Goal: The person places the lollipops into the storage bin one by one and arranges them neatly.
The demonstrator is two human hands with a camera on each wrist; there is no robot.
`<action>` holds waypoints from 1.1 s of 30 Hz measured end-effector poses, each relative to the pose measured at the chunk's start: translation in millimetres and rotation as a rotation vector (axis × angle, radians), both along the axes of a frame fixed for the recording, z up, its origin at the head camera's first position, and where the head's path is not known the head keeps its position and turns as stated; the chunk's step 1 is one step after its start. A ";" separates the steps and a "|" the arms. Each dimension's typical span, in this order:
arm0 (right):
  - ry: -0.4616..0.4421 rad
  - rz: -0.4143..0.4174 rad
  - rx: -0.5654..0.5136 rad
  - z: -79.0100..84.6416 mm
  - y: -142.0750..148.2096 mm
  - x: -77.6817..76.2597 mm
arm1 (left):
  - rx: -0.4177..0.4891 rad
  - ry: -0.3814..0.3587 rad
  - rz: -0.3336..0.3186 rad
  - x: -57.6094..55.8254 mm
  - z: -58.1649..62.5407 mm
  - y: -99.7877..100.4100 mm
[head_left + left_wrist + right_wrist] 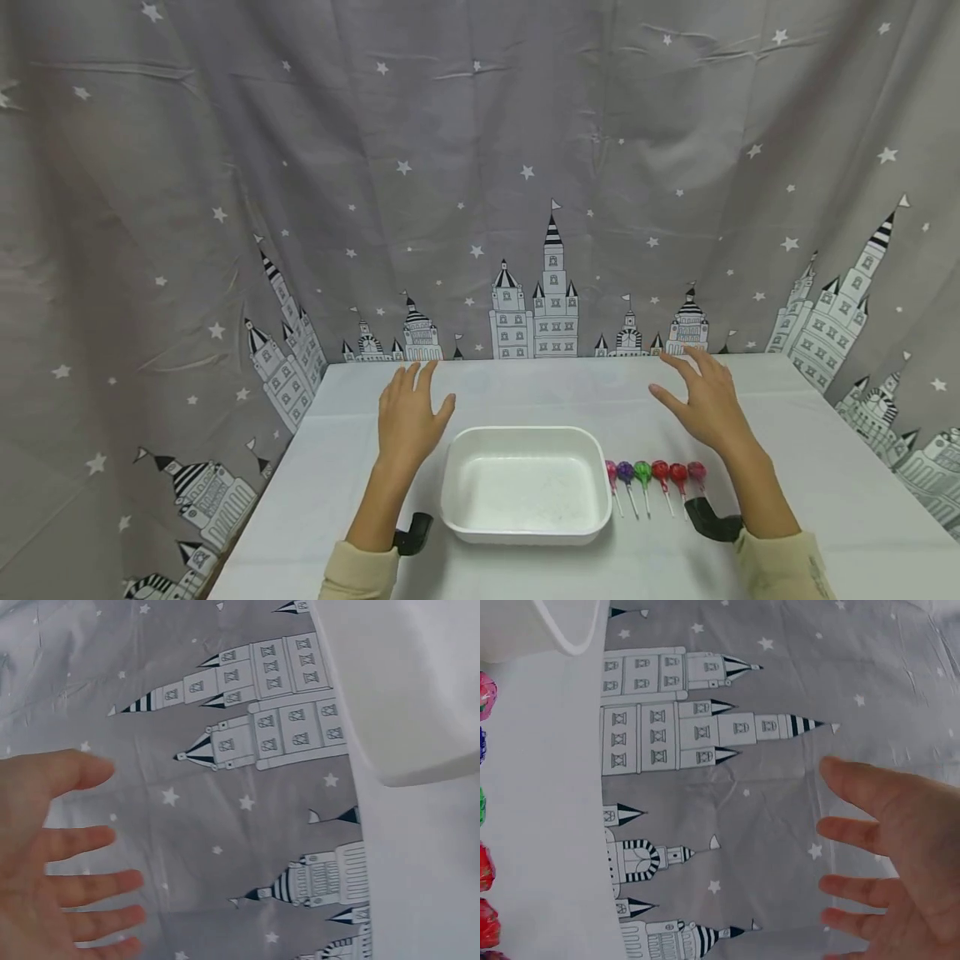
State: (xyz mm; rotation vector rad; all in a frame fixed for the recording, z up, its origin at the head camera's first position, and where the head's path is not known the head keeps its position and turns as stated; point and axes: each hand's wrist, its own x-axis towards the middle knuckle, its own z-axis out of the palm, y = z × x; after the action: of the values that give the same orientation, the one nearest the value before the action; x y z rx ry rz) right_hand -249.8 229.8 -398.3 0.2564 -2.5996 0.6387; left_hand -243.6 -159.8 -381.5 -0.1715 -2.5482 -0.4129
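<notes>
Head cam: L hand [408, 421] & R hand [705, 404] well apart, raised over the far part of the white table [360, 467], fingers loosely extended, nothing held. White tray [527, 487] sits btwn them, nearer L hand. Six lollipops [642, 472] (pink, purple, green, 2 red, pink) lie in a row just beside tray's R side, btwn it & R forearm. Only this view gets whole tray, lollipop sticks, plus black pieces [414, 534] at both wrists. L wrist cam adds palm side of L hand, w/ tray corner & castle-print curtain [247, 802]. R wrist cam: R palm, tray corner, candy wrappers cut off at frame edge.
</notes>
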 end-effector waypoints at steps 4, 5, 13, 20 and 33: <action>0.047 -0.032 -0.079 -2.9 4.2 8.4 | 0.086 0.116 -0.013 3.5 -9.3 -4.2; 0.061 -0.038 -0.103 -3.9 5.1 10.4 | 0.103 0.139 -0.017 4.8 -12.3 -5.6; 0.099 -0.114 -0.278 -52.7 35.6 3.4 | 0.182 0.218 -0.007 21.4 -47.7 -13.0; 0.121 -0.172 -0.221 -149.5 82.7 -25.7 | 0.307 0.153 -0.032 31.4 -82.3 -8.7; -0.228 -0.099 -0.328 -109.4 51.0 41.2 | 0.688 -0.117 -0.189 34.0 -125.4 -6.8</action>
State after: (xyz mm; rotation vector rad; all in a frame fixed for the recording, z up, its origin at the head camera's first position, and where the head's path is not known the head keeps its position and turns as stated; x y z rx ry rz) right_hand -208.6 280.8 -507.7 -0.0518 -2.6427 1.0971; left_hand -209.6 -166.5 -506.9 -0.1289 -2.3487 -1.3671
